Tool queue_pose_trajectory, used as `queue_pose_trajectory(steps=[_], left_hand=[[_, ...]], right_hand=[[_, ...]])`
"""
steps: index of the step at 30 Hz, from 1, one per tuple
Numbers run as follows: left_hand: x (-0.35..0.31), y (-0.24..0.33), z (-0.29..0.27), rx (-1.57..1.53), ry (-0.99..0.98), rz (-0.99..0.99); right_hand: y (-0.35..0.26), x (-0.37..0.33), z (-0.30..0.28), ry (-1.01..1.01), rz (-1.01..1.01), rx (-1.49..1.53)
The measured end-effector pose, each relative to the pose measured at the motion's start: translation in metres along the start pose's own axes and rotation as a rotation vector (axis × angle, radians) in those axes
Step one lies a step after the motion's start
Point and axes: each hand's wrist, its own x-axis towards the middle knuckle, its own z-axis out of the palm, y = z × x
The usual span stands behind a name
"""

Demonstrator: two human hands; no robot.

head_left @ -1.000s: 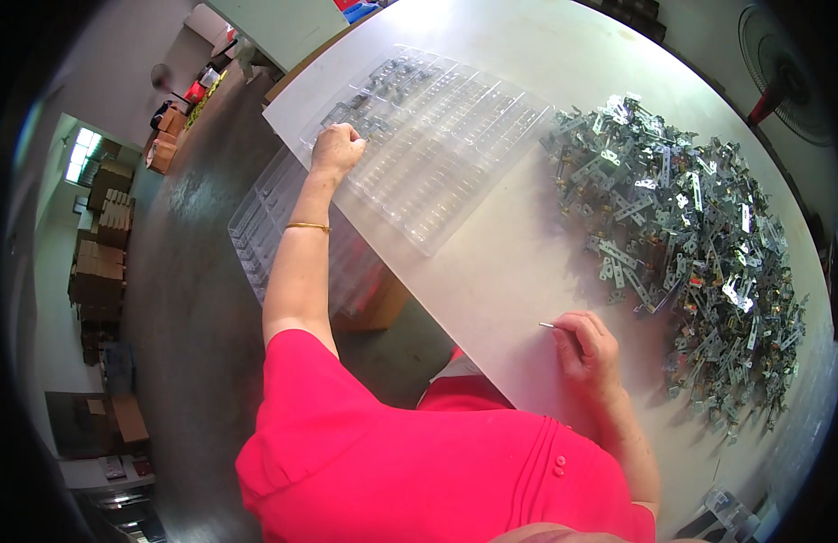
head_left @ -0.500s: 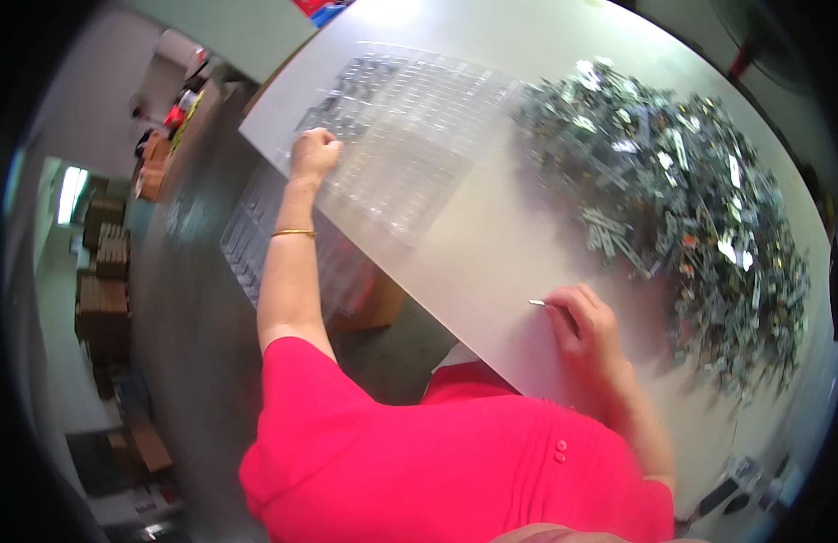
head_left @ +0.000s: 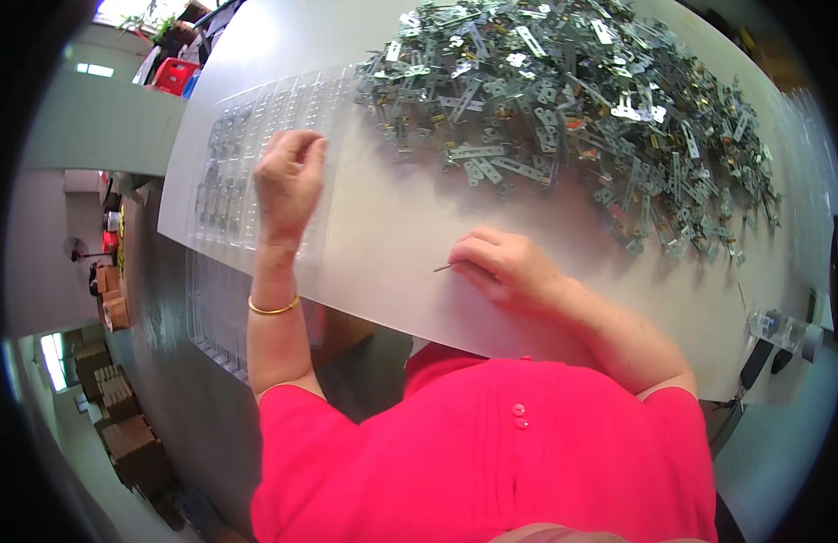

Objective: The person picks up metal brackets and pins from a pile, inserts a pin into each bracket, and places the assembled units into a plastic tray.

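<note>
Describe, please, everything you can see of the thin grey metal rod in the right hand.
The thin grey rod looks metallic and straight; only a short end shows, as the bare right hand pinches it and hides the rest. Its exposed end points left over the pale, smooth tabletop; contact with that surface cannot be judged.

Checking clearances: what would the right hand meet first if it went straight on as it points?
Crossing white tabletop, the right hand, holding a thin grey metal rod, would probably meet the clear plastic compartmented tray first, though the hand's height is unclear.
</note>
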Motion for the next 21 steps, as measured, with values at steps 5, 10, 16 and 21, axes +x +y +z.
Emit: queue_pose_trajectory(steps=[5,10,16,21], left_hand=[[-0.001,0.071,0.053,-0.219,-0.109,0.173],[-0.002,0.137,0.077,-0.225,-0.126,0.553],[-0.004,0.184,0.101,-0.299,-0.258,0.72],[0.002,0.209,0.117,-0.303,-0.264,0.719]], right_hand=[[0.002,-0.005,-0.001,-0.02,-0.024,0.007],[0.005,-0.006,0.002,-0.012,-0.09,-0.079],[0.009,-0.001,0.01,-0.026,-0.08,0.157],[0.01,-0.002,0.005,-0.071,-0.096,0.207]])
